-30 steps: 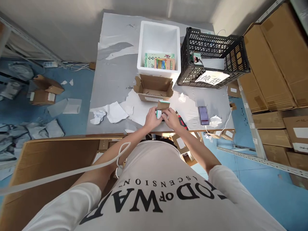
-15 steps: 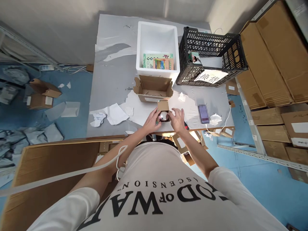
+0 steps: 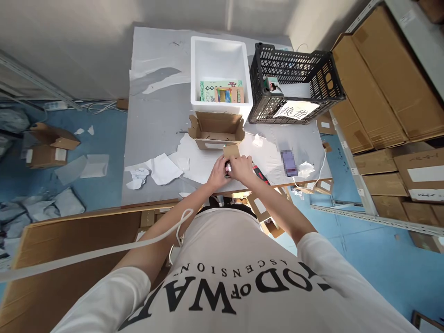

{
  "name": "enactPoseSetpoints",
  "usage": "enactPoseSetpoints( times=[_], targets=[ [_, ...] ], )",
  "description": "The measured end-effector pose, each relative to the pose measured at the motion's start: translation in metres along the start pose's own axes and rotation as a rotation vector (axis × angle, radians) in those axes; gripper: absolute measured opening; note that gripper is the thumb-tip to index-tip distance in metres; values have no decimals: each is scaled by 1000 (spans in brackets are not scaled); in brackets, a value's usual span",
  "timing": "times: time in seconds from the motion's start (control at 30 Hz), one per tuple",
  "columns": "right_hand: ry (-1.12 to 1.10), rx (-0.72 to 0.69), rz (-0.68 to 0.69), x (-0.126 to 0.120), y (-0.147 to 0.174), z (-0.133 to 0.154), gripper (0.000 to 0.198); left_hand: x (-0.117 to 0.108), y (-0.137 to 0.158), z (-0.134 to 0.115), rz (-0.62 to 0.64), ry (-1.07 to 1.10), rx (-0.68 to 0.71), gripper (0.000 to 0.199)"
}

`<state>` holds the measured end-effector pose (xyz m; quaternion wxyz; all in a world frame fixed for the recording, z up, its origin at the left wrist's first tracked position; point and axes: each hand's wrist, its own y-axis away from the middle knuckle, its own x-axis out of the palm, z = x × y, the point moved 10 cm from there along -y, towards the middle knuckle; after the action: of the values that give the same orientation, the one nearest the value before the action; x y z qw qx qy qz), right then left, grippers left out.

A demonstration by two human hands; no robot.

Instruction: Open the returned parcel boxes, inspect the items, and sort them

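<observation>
A small cardboard box (image 3: 231, 151) stands near the front edge of the table, its brown flap raised at the back. My left hand (image 3: 218, 173) is closed around the box's left side. Over the box's opening my right hand (image 3: 242, 169) is bent with its fingers pointing down, covering most of the inside. What those fingers grip is hidden; only a bit of something dark and shiny shows between the hands. A red and black tool (image 3: 261, 175), perhaps a box cutter, lies just right of my right hand.
Behind the hands stands an open cardboard box (image 3: 217, 137). Farther back are a white foam box (image 3: 222, 106) and a black plastic crate (image 3: 258, 111). A purple phone (image 3: 289, 163) lies to the right, crumpled paper (image 3: 165, 169) to the left. Cartons (image 3: 381, 88) line the right side.
My right hand has moved left from the box's right side to over its opening, covering the round shiny thing inside. The red and black tool is now more exposed. The view has shifted slightly.
</observation>
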<state>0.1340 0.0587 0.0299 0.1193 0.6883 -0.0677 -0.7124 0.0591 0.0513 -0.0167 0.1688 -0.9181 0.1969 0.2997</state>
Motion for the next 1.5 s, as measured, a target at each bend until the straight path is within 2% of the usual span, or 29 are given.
enactPoseSetpoints(
  times=[0.13, 0.3, 0.43, 0.53, 0.67, 0.8, 0.9, 1.0, 1.07, 1.1, 1.17, 1.23, 1.3, 1.37, 1.5],
  targets=[
    [-50, -90, 18, -2, 4, -6, 32, -1, -1, -4, -10, 13, 3, 72],
    [-63, -148, -41, -17, 18, -14, 29, -3, -4, -17, -46, 9, 38, 68],
    [-91, -173, -110, -33, 27, -15, 28, -2, -4, -11, -50, 34, 32, 64],
    [-143, -266, -221, -61, 35, -9, 32, -3, -2, 0, -50, 63, 1, 64],
    [-362, -447, -375, -122, 47, -7, 27, -5, -1, 7, -58, 37, -19, 74],
    [-703, -529, -483, -179, 43, -31, 29, -9, 3, 5, -93, -62, -87, 98],
    [-929, -540, -514, -205, 25, -54, 32, -24, 11, -10, -157, -77, -140, 119],
    [-1135, -549, -523, -217, 3, -73, 39, -58, 22, -34, -333, 134, -185, 126],
    [-1279, -536, -501, -216, -12, -82, 42, -77, 25, -50, -418, 473, -215, 111],
    [-1349, -524, -477, -212, -19, -85, 44, -78, 23, -57, -392, 705, -244, 101],
    [-1470, -492, -420, -201, -31, -87, 48, -63, 17, -74, -208, 1154, -361, 87],
    [-1554, -456, -364, -188, -40, -87, 53, -49, 16, -94, -33, 1441, -466, 78],
    [-1607, -421, -313, -178, -46, -84, 56, -44, 17, -106, 32, 1560, -512, 71],
    [-1639, -392, -267, -170, -48, -79, 57, -42, 17, -110, 28, 1591, -522, 68],
    [-1671, -325, -233, -162, -41, -70, 57, -40, 16, -105, -75, 1541, -508, 65]
  ],
)
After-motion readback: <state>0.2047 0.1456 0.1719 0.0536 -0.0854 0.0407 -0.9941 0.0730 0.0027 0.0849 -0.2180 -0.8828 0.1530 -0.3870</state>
